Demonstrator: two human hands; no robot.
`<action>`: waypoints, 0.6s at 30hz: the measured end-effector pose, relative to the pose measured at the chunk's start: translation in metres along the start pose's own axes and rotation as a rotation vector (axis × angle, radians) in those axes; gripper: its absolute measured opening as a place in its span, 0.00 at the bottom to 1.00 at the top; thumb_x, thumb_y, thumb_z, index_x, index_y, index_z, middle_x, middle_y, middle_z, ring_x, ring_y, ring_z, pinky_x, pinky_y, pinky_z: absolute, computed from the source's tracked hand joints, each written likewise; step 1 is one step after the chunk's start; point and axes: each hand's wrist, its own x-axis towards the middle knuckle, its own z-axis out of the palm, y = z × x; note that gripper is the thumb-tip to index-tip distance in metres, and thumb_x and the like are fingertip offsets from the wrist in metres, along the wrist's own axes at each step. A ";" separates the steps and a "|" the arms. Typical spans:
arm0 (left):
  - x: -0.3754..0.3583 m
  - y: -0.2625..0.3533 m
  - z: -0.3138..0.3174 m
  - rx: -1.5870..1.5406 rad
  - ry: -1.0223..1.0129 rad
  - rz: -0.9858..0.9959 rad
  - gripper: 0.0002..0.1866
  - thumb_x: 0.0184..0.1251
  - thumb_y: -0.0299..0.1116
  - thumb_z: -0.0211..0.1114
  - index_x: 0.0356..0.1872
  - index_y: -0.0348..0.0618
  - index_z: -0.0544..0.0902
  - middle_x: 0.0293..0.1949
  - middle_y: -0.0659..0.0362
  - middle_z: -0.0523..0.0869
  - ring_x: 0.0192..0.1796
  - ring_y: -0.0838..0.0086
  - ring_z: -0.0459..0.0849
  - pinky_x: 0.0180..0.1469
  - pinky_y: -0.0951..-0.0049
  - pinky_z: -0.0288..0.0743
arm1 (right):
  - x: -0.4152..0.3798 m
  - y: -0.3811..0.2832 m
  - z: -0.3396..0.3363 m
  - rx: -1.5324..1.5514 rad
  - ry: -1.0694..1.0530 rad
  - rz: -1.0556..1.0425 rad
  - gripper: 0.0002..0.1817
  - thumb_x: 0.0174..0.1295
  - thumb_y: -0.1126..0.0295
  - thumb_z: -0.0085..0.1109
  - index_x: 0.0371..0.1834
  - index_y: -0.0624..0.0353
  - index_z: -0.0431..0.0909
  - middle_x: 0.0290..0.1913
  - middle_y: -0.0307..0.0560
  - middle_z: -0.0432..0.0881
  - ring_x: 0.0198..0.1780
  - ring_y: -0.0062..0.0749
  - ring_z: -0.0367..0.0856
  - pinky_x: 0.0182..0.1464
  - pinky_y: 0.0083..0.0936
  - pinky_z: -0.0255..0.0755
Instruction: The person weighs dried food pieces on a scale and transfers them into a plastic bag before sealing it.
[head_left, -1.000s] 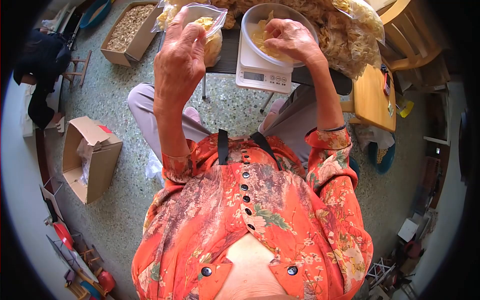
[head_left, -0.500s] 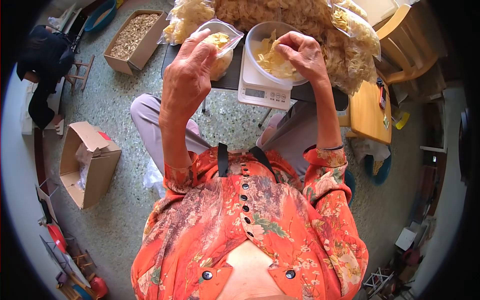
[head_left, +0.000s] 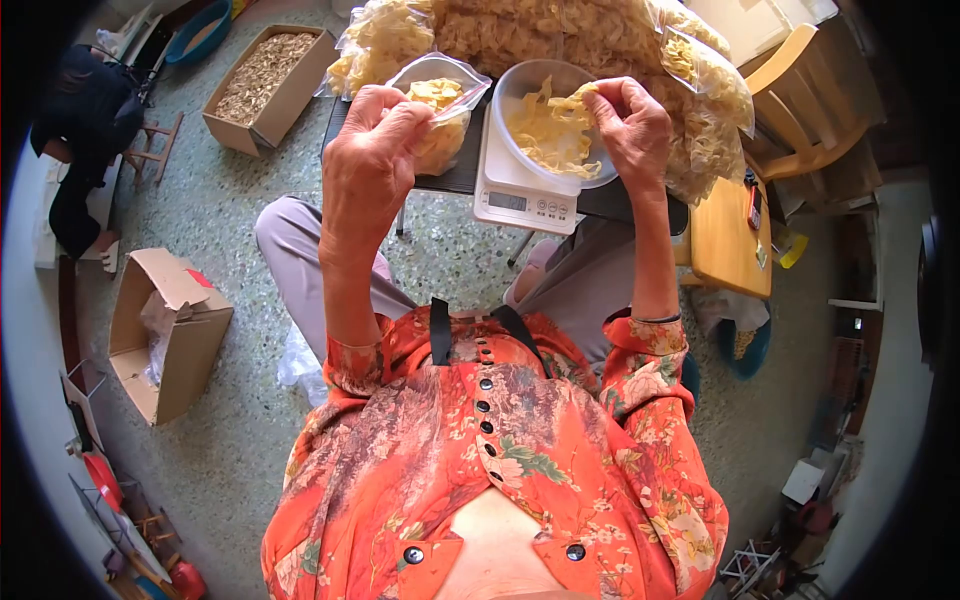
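1. Your one view comes from a camera worn on your head, facing forward and steeply down.
2. It looks from close above your floral shirt (head_left: 480, 430), which fills the near middle.
3. Your left hand (head_left: 368, 165) and right hand (head_left: 635, 130) lie farther from the lens, toward the far side, seen from above and behind.
4. Between them, you look down into the open bowl (head_left: 510, 95); beyond it, the far edge crops the heap of bags (head_left: 560, 38).
5. The wide lens takes in floor (head_left: 225, 210) on both sides, curving the left wall (head_left: 38, 340) and right wall (head_left: 905, 300) inside dark corners.
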 end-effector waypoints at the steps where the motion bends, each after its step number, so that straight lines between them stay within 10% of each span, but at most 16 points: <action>1: 0.001 0.001 -0.001 0.001 0.002 -0.002 0.07 0.64 0.22 0.70 0.42 0.43 0.86 0.42 0.54 0.84 0.38 0.58 0.88 0.41 0.61 0.82 | 0.000 -0.002 0.000 -0.084 0.004 -0.031 0.06 0.65 0.71 0.71 0.40 0.62 0.86 0.30 0.39 0.88 0.32 0.19 0.84 0.38 0.20 0.79; 12: -0.002 -0.001 0.004 -0.045 0.108 -0.011 0.10 0.59 0.17 0.71 0.41 0.40 0.86 0.40 0.53 0.85 0.41 0.60 0.88 0.45 0.65 0.82 | -0.003 -0.081 0.029 0.506 0.145 -0.071 0.09 0.66 0.71 0.72 0.44 0.62 0.85 0.32 0.37 0.86 0.28 0.10 0.78 0.28 0.10 0.70; 18: -0.003 0.002 0.000 0.008 0.121 -0.009 0.09 0.61 0.17 0.71 0.40 0.40 0.84 0.39 0.53 0.84 0.42 0.59 0.86 0.45 0.63 0.81 | -0.008 -0.092 0.085 0.242 -0.095 -0.207 0.06 0.62 0.75 0.71 0.40 0.60 0.84 0.31 0.44 0.88 0.31 0.21 0.85 0.35 0.21 0.78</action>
